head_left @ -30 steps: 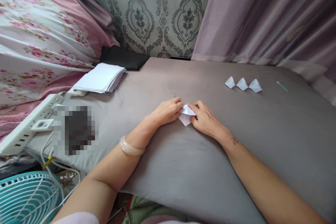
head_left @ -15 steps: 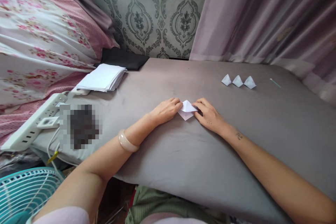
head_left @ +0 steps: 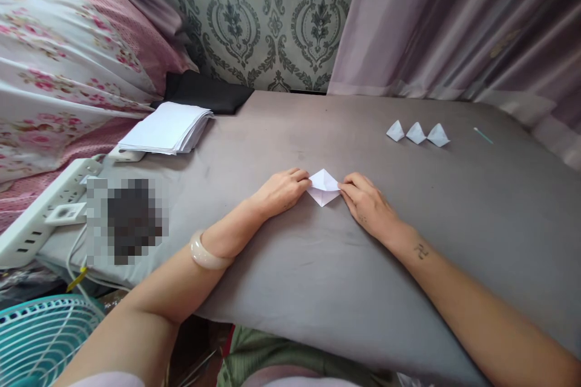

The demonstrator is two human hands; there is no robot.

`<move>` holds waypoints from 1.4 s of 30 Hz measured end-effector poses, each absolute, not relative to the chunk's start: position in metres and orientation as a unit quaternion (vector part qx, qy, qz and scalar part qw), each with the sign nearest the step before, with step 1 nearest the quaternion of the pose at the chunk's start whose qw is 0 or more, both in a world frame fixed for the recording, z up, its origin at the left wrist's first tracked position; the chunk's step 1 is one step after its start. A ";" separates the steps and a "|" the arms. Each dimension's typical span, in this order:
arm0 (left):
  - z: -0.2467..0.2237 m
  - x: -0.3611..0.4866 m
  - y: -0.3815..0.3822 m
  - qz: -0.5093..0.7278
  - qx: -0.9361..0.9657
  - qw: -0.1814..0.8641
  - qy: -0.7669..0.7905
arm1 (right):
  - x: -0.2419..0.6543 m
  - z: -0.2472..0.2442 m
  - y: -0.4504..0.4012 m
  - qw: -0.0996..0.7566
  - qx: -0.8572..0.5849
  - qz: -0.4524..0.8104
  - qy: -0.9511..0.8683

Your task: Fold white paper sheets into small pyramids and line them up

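A small folded sheet of white paper lies on the grey cloth-covered table in front of me, creased into a diamond with a raised flap across its middle. My left hand pinches its left corner, fingers closed. At the opposite corner, my right hand grips the paper between thumb and fingers. The undersides of both pinches are hidden. Three folded white paper pieces stand in a row farther back on the right.
A stack of white paper sits at the back left, before a black folded item. Near the left edge are a white power strip and a pixelated patch. A cotton swab lies at the right. A teal fan stands lower left.
My right hand has shifted slightly right and now pinches the corner's tip. The paper's middle flap is spread wider and more evenly. The camera view has tilted down a little.
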State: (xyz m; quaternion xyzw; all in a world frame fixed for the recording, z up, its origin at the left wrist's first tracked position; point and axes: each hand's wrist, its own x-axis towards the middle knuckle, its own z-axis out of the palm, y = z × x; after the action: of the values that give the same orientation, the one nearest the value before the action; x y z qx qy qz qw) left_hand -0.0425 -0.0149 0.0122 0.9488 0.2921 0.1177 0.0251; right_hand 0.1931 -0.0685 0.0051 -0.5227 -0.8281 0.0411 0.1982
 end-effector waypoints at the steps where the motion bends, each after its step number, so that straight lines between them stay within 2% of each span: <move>1: 0.012 -0.043 -0.015 0.112 0.950 0.015 0.290 | 0.193 0.006 -0.069 0.184 -0.520 0.033 -0.833; 5: 0.015 -0.043 -0.017 0.085 0.956 -0.020 0.280 | 0.193 0.011 -0.071 0.142 -0.503 0.016 -0.852; 13: 0.028 -0.044 -0.025 0.050 0.954 -0.018 0.295 | 0.189 0.023 -0.079 0.068 -0.515 -0.037 -0.854; 17: 0.031 -0.048 -0.026 0.081 0.951 0.009 0.299 | 0.189 0.023 -0.076 0.119 -0.528 0.005 -0.841; 20: 0.031 -0.049 -0.025 0.092 0.947 0.033 0.305 | 0.185 0.019 -0.073 0.190 -0.587 0.050 -0.785; 23: 0.031 -0.049 -0.024 0.098 0.943 0.049 0.315 | 0.179 0.016 -0.071 0.223 -0.643 0.068 -0.729; 34: 0.026 -0.039 -0.027 0.155 0.911 0.066 0.376 | 0.167 0.014 -0.075 0.203 -0.671 0.024 -0.713; 42: 0.012 -0.024 -0.021 0.174 0.908 0.015 0.381 | 0.163 0.015 -0.077 0.174 -0.667 0.000 -0.724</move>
State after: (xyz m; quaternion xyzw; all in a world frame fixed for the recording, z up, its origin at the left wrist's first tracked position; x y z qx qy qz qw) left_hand -0.0245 -0.0206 0.0123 0.9080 0.3808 0.1742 0.0145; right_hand 0.1631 -0.0772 0.0150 -0.6674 -0.7240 0.0005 0.1745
